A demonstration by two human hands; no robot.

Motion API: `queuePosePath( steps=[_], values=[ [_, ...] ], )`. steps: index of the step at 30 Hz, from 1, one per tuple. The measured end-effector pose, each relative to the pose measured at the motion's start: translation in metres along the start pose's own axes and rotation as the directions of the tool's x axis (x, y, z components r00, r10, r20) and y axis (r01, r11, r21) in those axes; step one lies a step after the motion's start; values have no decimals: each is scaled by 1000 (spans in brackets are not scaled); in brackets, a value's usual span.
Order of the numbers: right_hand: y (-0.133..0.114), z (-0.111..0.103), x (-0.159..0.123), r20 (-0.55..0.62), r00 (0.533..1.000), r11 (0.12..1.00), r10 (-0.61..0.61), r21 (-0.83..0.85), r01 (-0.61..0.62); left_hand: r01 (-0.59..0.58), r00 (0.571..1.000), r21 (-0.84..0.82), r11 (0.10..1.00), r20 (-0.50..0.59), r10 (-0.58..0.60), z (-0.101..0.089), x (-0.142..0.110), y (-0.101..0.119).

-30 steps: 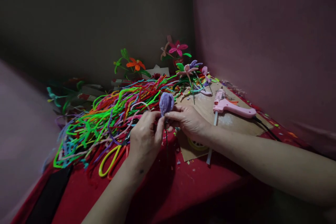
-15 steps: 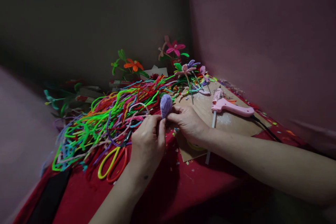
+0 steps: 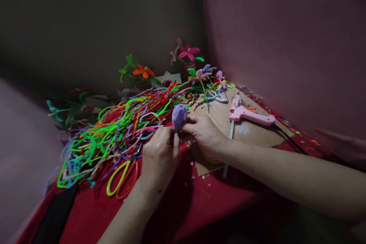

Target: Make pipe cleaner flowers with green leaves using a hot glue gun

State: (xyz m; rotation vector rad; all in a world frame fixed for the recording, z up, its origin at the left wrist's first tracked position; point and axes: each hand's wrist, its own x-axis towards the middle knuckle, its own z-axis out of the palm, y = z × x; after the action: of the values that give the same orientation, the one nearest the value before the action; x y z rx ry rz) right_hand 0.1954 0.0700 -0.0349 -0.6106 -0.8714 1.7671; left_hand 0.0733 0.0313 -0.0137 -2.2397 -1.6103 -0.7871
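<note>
Purple fuzzy bud-shaped flower (image 3: pixel 180 116) between two bare hands
Left hand (image 3: pixel 162 148) and right hand (image 3: pixel 204 133) pinch its base, above the red cloth (image 3: pixel 211 206), beside colourful fuzzy stems (image 3: pixel 114 129).

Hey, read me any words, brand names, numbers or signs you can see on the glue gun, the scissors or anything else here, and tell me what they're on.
No text can be read.
Pink glue gun: no lettering I can make out.
Scissors: none visible on the handles.
Red-and-white item at the back: too dark and blurred to tell.
Small dark mark on the left wrist: too small to make out.
</note>
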Motion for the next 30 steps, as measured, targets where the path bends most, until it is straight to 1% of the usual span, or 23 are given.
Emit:
queuePosePath(
  steps=[2, 4, 6, 7, 10, 13, 18, 23, 25, 27, 30],
  values=[
    [0, 0, 1, 3, 1000, 1000, 18, 12, -18, 53, 999, -76, 996, 5, -53, -2, 1, -2],
    [0, -1, 2, -3, 999, 999, 34, 33, -34, 168, 986, -195, 966, 49, -162, -6, 3, -3],
    [1, 0, 3, -5, 998, 997, 55, 53, -55, 298, 954, -295, 908, 130, -271, -10, 5, -4],
    [1, 0, 3, -1, 998, 996, 67, 58, -66, 348, 936, -330, 877, 171, -307, -12, 6, -4],
    [0, 2, 1, 21, 995, 994, 93, 46, -94, 416, 907, -401, 817, 254, -337, -13, 9, -6],
    [0, 2, -1, 36, 994, 994, 108, 28, -109, 439, 894, -433, 787, 299, -334, -9, 10, -11],
    [2, -1, 0, 49, 993, 994, 108, -6, -108, 455, 883, -421, 785, 332, -333, -3, 10, -17],
    [-1, 2, 0, 13, 995, 993, 96, -74, -95, 468, 870, -386, 795, 361, -336, -9, 14, -12],
    [-3, 3, -2, 8, 995, 990, 104, -92, -103, 452, 874, -357, 818, 360, -326, -13, 16, -8],
    [-6, 4, -3, 12, 994, 989, 109, -101, -107, 419, 889, -328, 847, 340, -308, -16, 19, -5],
    [-6, 3, -4, -12, 998, 991, 67, -119, -68, 341, 917, -262, 903, 303, -258, -19, 23, -3]
  ],
)
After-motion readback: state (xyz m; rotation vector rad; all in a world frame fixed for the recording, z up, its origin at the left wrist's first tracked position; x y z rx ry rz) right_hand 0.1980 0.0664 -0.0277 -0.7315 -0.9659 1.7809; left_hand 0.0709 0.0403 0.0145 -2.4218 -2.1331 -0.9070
